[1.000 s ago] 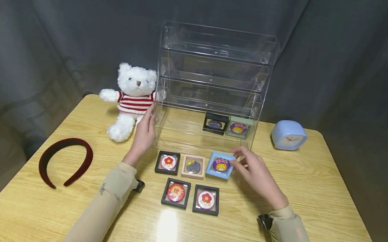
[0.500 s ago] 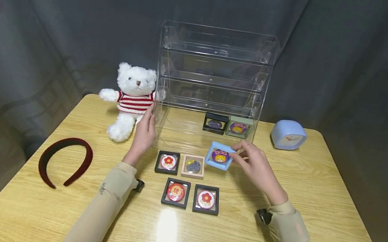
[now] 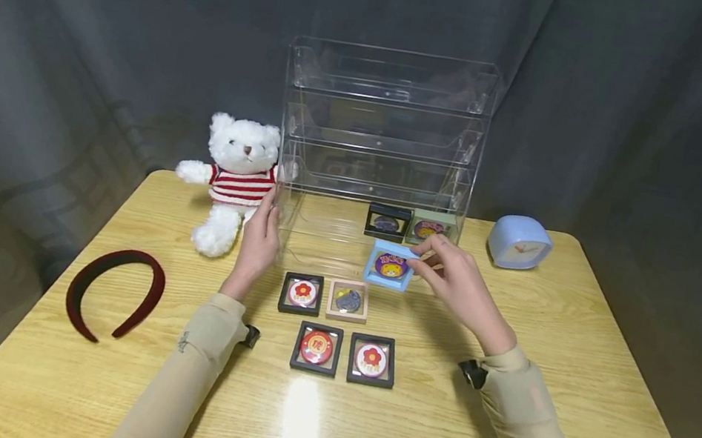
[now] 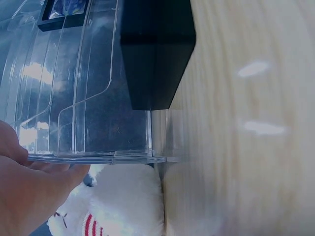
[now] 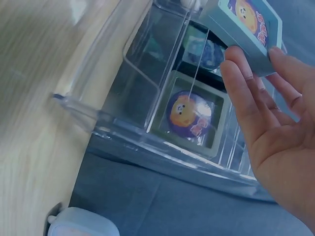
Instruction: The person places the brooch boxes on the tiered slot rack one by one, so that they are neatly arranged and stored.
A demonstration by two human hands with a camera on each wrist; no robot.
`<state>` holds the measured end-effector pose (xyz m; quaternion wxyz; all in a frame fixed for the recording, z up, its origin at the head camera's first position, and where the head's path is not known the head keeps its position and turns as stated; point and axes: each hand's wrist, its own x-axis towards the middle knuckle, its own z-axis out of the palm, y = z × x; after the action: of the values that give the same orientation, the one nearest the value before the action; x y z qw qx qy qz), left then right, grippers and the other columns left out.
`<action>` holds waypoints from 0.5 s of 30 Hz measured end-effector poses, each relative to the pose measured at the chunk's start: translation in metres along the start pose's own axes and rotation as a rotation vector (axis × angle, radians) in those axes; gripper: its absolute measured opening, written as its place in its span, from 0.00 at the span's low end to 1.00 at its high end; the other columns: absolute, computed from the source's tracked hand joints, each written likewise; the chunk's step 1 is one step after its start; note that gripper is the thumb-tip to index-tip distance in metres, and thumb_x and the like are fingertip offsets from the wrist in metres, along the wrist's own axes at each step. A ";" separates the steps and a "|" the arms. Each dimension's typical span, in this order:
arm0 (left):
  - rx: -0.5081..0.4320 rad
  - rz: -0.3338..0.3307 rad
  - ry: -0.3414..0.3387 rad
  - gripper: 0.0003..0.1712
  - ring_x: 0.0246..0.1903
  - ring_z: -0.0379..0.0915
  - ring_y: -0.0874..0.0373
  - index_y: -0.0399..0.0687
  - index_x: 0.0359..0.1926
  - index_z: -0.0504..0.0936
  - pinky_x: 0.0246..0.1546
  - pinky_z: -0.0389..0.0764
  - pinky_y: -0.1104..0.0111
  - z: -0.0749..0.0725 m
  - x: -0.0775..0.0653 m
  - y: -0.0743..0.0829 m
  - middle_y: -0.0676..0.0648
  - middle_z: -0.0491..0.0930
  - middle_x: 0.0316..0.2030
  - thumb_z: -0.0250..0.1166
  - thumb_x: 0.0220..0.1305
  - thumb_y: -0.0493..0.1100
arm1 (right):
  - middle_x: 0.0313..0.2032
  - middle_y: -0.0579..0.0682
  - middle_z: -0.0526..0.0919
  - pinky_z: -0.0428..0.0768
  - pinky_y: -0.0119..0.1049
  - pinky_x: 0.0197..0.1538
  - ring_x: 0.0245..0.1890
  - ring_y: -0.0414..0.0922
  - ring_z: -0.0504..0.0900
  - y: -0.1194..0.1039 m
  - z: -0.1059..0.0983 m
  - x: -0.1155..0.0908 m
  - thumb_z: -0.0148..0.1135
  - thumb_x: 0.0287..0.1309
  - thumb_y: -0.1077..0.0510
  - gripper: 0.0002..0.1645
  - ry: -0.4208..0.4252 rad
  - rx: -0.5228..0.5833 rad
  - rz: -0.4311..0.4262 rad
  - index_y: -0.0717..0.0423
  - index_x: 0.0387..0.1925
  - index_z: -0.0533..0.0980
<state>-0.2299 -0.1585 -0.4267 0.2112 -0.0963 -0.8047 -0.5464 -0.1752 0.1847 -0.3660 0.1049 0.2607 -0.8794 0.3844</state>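
My right hand [image 3: 459, 286] pinches a light blue square display frame [image 3: 387, 282] by its right edge. The frame, with a purple bear badge inside, is off the table, tilted, in front of the clear acrylic rack [image 3: 380, 152]. In the right wrist view, thumb and fingertips grip the same blue frame [image 5: 241, 37]. On the rack's lowest tier stand a black frame [image 3: 387, 223] and, to its right, a green frame [image 5: 174, 81] with a bear badge. My left hand [image 3: 258, 243] rests straight-fingered against the rack's left side; the left wrist view shows fingers [image 4: 37, 182] touching that wall.
Before the rack lie a black flower-badge frame [image 3: 302, 293], a beige frame [image 3: 348, 301], a red-badge black frame [image 3: 316, 347] and another flower-badge frame [image 3: 371, 360]. A white teddy bear [image 3: 238, 188] and headband [image 3: 115, 291] are left, a blue clock [image 3: 518, 242] right.
My right hand has lifted the blue frame from beside the beige one and carried it up and slightly left toward the rack's lowest tier. My left hand has stayed at the rack.
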 end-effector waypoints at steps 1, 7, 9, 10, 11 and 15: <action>-0.001 -0.005 -0.001 0.28 0.66 0.73 0.29 0.31 0.81 0.60 0.73 0.73 0.46 0.000 0.000 0.000 0.29 0.65 0.76 0.43 0.85 0.30 | 0.44 0.56 0.85 0.92 0.44 0.41 0.39 0.52 0.90 -0.002 0.000 0.001 0.69 0.72 0.65 0.04 0.000 0.001 -0.004 0.62 0.43 0.80; -0.009 -0.010 -0.009 0.28 0.70 0.68 0.31 0.30 0.81 0.59 0.74 0.71 0.48 0.000 0.000 0.000 0.30 0.64 0.77 0.42 0.85 0.30 | 0.45 0.58 0.85 0.92 0.45 0.42 0.39 0.52 0.90 -0.007 0.000 0.008 0.70 0.71 0.65 0.04 0.006 0.000 -0.021 0.62 0.43 0.81; -0.008 -0.005 -0.007 0.28 0.69 0.69 0.30 0.30 0.81 0.60 0.74 0.72 0.47 0.000 0.000 0.001 0.29 0.64 0.76 0.43 0.85 0.29 | 0.45 0.58 0.85 0.92 0.45 0.42 0.39 0.52 0.90 -0.009 0.000 0.011 0.70 0.70 0.66 0.04 0.010 -0.004 -0.029 0.61 0.42 0.81; -0.007 -0.002 -0.005 0.28 0.68 0.70 0.30 0.29 0.81 0.60 0.73 0.72 0.47 0.000 0.000 0.001 0.28 0.64 0.76 0.43 0.84 0.29 | 0.45 0.58 0.85 0.92 0.45 0.42 0.39 0.53 0.90 -0.009 0.000 0.012 0.70 0.70 0.66 0.04 0.012 -0.004 -0.033 0.61 0.42 0.81; -0.007 -0.001 -0.003 0.28 0.68 0.70 0.29 0.29 0.80 0.60 0.73 0.72 0.46 0.000 0.000 0.001 0.28 0.64 0.76 0.43 0.84 0.29 | 0.45 0.58 0.85 0.92 0.45 0.41 0.40 0.53 0.90 -0.010 -0.001 0.013 0.70 0.70 0.66 0.05 0.013 -0.007 -0.038 0.61 0.42 0.80; -0.003 0.002 0.002 0.28 0.66 0.72 0.28 0.29 0.80 0.60 0.73 0.73 0.45 -0.001 0.000 0.002 0.28 0.65 0.75 0.43 0.85 0.29 | 0.44 0.57 0.85 0.92 0.45 0.41 0.40 0.53 0.89 -0.013 -0.003 0.018 0.71 0.70 0.66 0.05 0.014 -0.018 -0.052 0.61 0.43 0.81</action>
<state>-0.2289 -0.1584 -0.4253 0.2123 -0.0968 -0.8036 -0.5475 -0.1838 0.1723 -0.3491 0.1236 0.2799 -0.8749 0.3753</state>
